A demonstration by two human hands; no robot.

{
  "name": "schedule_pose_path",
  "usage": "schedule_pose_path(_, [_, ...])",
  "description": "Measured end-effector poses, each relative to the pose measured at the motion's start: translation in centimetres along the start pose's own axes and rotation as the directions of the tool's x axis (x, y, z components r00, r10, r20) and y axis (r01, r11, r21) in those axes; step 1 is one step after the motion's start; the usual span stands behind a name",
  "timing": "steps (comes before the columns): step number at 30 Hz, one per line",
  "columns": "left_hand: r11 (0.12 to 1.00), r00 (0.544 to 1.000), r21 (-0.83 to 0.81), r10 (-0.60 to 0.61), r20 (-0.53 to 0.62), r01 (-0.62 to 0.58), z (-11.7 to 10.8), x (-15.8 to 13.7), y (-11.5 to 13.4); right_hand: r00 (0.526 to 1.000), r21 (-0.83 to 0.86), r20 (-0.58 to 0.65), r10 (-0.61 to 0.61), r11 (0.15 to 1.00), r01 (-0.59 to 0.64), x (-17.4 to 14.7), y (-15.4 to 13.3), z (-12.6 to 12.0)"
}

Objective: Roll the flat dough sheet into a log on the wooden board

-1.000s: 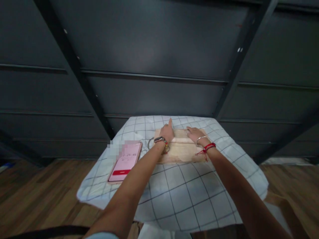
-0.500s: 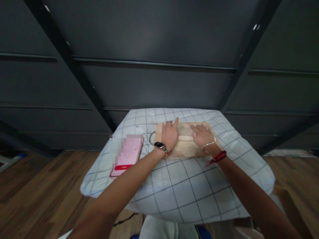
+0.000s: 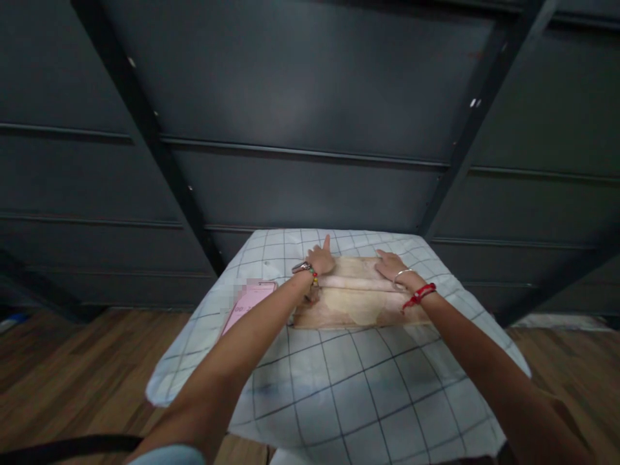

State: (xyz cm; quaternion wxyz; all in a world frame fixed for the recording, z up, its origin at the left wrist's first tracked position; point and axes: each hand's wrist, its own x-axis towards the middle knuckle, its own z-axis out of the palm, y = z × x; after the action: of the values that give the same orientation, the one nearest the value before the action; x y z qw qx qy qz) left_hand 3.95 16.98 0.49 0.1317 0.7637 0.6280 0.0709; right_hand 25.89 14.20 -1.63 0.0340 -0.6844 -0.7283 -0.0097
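A wooden board (image 3: 310, 318) lies on the cloth-covered table, with a thin, pale sheet of dough (image 3: 361, 307) spread over it. Across the dough runs a pale rolling pin (image 3: 356, 283). My left hand (image 3: 320, 259) rests over the pin's left end, palm down, fingers stretched forward and one digit sticking out. Over the right end lies my right hand (image 3: 390, 266), also palm down with extended fingers. Neither hand is wrapped round the pin. Its ends are hidden under the hands.
A pink phone (image 3: 249, 302) lies left of the board, partly behind my left forearm. The white checked tablecloth (image 3: 349, 374) covers a small table. Dark metal panels (image 3: 300, 194) rise behind its far edge; wooden flooring (image 3: 87, 361) shows at the sides.
Both hands have moved away from me toward the board's far edge and a little farther apart. The rolling pin has shifted slightly forward. The camera view has also tilted.
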Motion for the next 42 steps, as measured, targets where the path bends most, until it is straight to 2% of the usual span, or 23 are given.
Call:
schedule_pose_path(5, [0.998,0.997,0.042,-0.033,-0.063,0.036,1.3,-0.2,-0.4,0.990,0.018,-0.011,0.144,0.989,-0.144,0.0,0.0,1.2])
schedule_pose_path(8, [0.998,0.993,0.059,-0.019,-0.118,0.026,1.9,-0.9,-0.5,0.985,0.058,0.014,0.173,0.983,-0.174,-0.8,-0.4,1.3])
schedule_pose_path(12, [0.992,0.973,0.107,0.096,-0.210,-0.074,2.5,-2.0,-0.9,0.985,0.098,0.023,0.173,0.980,-0.175,-2.8,-1.0,1.1])
schedule_pose_path(16, [0.982,0.970,0.129,0.162,-0.183,-0.139,2.8,-2.2,-1.1,0.979,0.134,0.010,0.201,0.970,-0.201,-4.0,-1.3,0.7])
schedule_pose_path(19, [0.989,0.984,0.125,0.097,-0.147,-0.079,2.5,-1.5,-0.7,0.973,0.116,0.012,0.229,0.966,-0.229,-3.2,-1.5,0.4])
schedule_pose_path(21, [0.989,0.985,0.140,0.066,-0.162,-0.044,2.2,-1.2,-0.4,0.968,0.093,0.027,0.250,0.963,-0.252,-2.7,-1.4,0.4])
schedule_pose_path(26, [0.977,0.968,0.162,0.166,-0.190,-0.135,2.5,-2.5,-0.9,0.986,0.067,0.105,0.129,0.988,-0.137,-3.7,-1.2,0.7])
schedule_pose_path(28, [0.974,0.960,0.162,0.192,-0.204,-0.160,2.8,-2.9,-1.1,0.988,0.077,0.102,0.117,0.989,-0.125,-4.1,-1.2,0.8])
schedule_pose_path(34, [0.986,0.945,0.143,0.127,-0.301,-0.087,2.5,-1.1,-0.6,0.971,0.089,0.009,0.240,0.967,-0.240,-2.6,-1.7,0.5])
schedule_pose_path(36, [0.985,0.932,0.133,0.149,-0.331,-0.111,2.5,-1.2,-0.6,0.979,0.053,-0.019,0.201,0.978,-0.199,-2.8,-1.9,0.4])
schedule_pose_path(39, [0.977,0.915,0.115,0.208,-0.347,-0.179,2.9,-2.9,-0.9,0.991,-0.028,-0.086,0.099,0.994,-0.102,-4.7,-2.4,0.6])
schedule_pose_path(42, [0.964,0.896,0.124,0.265,-0.357,-0.236,3.2,-5.1,-1.3,0.988,-0.073,-0.129,0.089,0.992,-0.099,-6.9,-2.9,0.8])
